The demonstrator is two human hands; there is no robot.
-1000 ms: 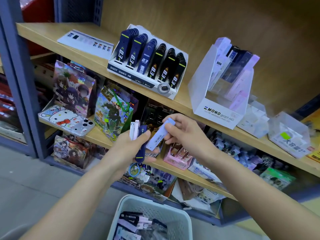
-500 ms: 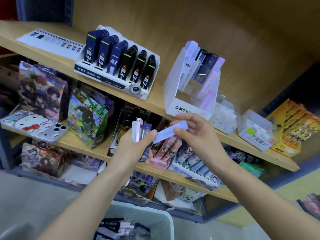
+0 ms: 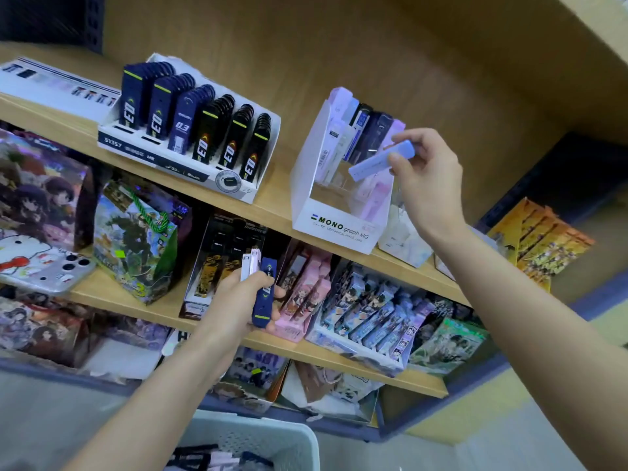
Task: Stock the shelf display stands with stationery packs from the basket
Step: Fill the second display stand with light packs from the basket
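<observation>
The right grip [image 3: 424,178] pinches a slim, smooth pale-blue pack [image 3: 380,161], a round-cornered slab, tilted at the open top of the white card stand [image 3: 336,226] on the wooden shelf [image 3: 272,209]. The left grip [image 3: 238,297] curls round a glossy navy pack [image 3: 264,294] and some pale ones [image 3: 247,265]. Half a second back the blue pack sat low beside the left grip; it has since risen to the stand. The stand reads "MONO graph MG"; the neighbouring tray [image 3: 136,151] reads "S1357".
</observation>
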